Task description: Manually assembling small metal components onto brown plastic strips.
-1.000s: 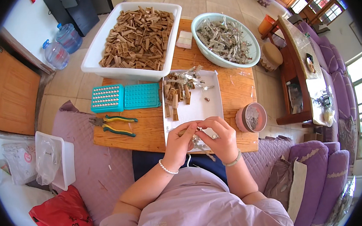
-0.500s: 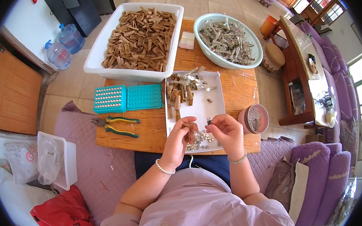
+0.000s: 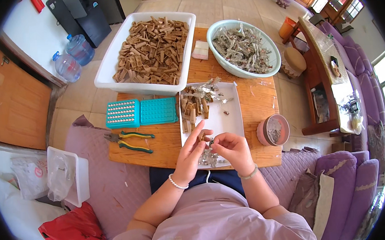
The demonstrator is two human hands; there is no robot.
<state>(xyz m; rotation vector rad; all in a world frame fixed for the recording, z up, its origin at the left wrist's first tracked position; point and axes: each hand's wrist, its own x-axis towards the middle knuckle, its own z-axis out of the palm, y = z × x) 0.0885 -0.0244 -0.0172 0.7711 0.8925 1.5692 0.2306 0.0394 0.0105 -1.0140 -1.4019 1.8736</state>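
Observation:
My left hand and my right hand meet over the near end of a white rectangular tray. Between the fingertips of both hands is a small brown piece with silvery wrapping. A little heap of silvery scraps lies in the tray just under my hands. More brown sticks and foil bits sit at the tray's far end. Which hand carries the small piece I cannot tell; both pinch it.
On the wooden table: a big white bin of brown sticks, a pale bowl of silvery scraps, two teal hole-trays, pliers, a round pink container. Water bottles stand far left, a purple sofa to the right.
My hands have shifted slightly up the tray from its near edge, and the fingertips have come together on the small piece. Everything else on the table is unchanged.

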